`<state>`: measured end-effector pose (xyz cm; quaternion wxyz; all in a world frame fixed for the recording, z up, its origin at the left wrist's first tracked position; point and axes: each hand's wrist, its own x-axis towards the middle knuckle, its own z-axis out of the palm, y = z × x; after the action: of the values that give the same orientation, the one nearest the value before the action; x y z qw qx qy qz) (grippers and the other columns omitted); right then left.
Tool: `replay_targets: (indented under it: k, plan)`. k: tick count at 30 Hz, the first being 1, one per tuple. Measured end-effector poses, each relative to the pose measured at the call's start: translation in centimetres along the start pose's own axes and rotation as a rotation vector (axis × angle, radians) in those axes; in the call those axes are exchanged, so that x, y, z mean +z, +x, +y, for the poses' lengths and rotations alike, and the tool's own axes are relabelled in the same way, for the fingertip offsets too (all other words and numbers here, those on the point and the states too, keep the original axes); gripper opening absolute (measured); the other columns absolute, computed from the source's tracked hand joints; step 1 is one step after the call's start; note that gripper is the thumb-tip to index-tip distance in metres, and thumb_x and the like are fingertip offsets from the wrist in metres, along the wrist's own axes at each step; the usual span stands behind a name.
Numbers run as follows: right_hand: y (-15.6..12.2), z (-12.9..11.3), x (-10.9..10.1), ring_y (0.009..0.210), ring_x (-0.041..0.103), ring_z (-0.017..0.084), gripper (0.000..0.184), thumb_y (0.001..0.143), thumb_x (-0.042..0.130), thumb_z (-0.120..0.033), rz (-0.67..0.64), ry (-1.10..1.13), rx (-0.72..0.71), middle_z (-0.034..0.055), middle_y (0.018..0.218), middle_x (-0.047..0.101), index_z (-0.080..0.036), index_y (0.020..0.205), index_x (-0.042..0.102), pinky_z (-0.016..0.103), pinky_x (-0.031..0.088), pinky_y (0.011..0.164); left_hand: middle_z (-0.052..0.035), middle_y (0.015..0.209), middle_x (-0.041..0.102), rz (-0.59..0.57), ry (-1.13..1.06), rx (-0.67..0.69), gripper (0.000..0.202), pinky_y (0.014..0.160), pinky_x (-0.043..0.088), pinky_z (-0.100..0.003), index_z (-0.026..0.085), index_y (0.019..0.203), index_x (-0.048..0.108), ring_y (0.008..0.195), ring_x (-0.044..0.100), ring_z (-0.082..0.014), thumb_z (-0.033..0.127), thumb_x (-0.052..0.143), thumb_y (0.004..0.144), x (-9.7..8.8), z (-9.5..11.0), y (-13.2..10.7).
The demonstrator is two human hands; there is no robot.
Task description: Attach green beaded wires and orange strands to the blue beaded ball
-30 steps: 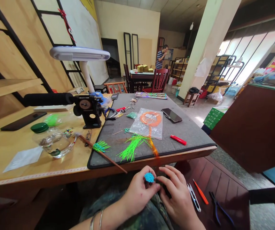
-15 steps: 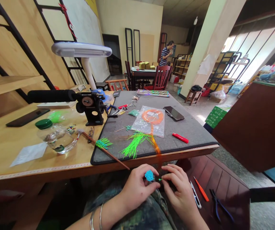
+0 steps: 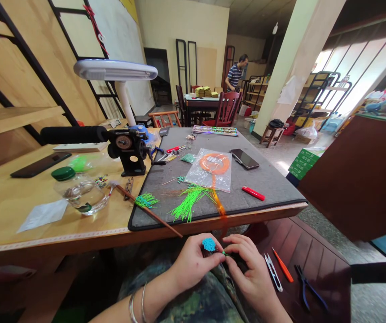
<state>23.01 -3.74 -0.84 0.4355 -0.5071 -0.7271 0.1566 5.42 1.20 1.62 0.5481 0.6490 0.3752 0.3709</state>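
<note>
My left hand [image 3: 191, 262] is closed on a small blue beaded cluster [image 3: 208, 244], held over my lap below the table edge. My right hand [image 3: 248, 269] pinches a thin green strand [image 3: 225, 254] right beside the cluster, the fingers of both hands touching. On the grey mat [image 3: 267, 179] above lie a bundle of green strands [image 3: 188, 202], an orange strip [image 3: 219, 206] and a wooden stick with a teal tuft [image 3: 146, 204].
A dark stool [image 3: 314, 269] at my right carries thread snips [image 3: 273, 271], an orange tool [image 3: 283, 264] and blue pliers [image 3: 305, 287]. The table holds a phone [image 3: 244, 159], red lighter [image 3: 253, 193], glass jar [image 3: 81, 197], a black winder [image 3: 127, 150] and a lamp [image 3: 115, 72]. A person [image 3: 236, 74] stands far back.
My hands drew closer together; the right hand now pinches a green strand against the blue cluster. The camera shifted slightly, and the person at the back turned and bent.
</note>
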Motion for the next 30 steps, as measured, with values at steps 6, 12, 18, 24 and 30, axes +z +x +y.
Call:
replay_targets:
  k: [6,12,18,24,30]
  plan:
    - [0.18,-0.12,0.13,0.103,0.06,0.024,0.008,0.087,0.056,-0.019,0.003,0.08,0.028,0.0069,0.102,0.068,-0.024,0.084,0.061,0.04,0.05,0.088,-0.0012,0.065,0.062,-0.013,-0.063,-0.031,0.007,0.065,0.043,-0.025,0.014,0.069,0.067,0.065,0.054,-0.0148,0.02,0.071,0.069,0.03,-0.17,0.08]
    - [0.26,0.0,0.41,0.099,0.06,0.023,0.009,0.086,0.055,-0.018,0.016,0.116,0.054,0.0063,0.098,0.068,-0.024,0.08,0.059,0.038,0.051,0.086,-0.0017,0.066,0.063,-0.009,-0.043,-0.023,0.007,0.064,0.043,-0.025,0.013,0.068,0.068,0.064,0.055,-0.0148,0.019,0.071,0.069,0.27,-0.21,0.09]
    - [0.4,0.24,0.21,0.101,0.06,0.023,0.009,0.087,0.056,-0.019,-0.009,0.043,0.022,0.0048,0.097,0.069,-0.025,0.082,0.059,0.039,0.049,0.087,-0.0036,0.069,0.067,0.038,0.078,0.017,0.003,0.065,0.045,-0.025,0.014,0.07,0.069,0.066,0.059,-0.0162,0.017,0.071,0.069,0.31,-0.34,-0.1]
    - [0.1,0.49,0.05,0.105,0.059,0.024,0.007,0.088,0.056,-0.021,-0.04,0.011,0.022,0.0045,0.099,0.07,-0.025,0.084,0.061,0.041,0.048,0.089,-0.003,0.074,0.068,0.046,0.162,0.078,0.005,0.067,0.045,-0.024,0.015,0.076,0.069,0.069,0.06,-0.0164,0.015,0.071,0.071,0.03,0.13,-0.28]
    - [0.43,0.05,-0.26,0.103,0.06,0.024,0.008,0.087,0.057,-0.019,-0.033,-0.004,-0.024,0.0039,0.096,0.071,-0.025,0.084,0.061,0.04,0.05,0.087,-0.001,0.07,0.066,0.006,0.209,0.079,0.003,0.065,0.044,-0.023,0.016,0.071,0.068,0.067,0.058,-0.0148,0.014,0.071,0.071,-0.04,0.25,-0.15]
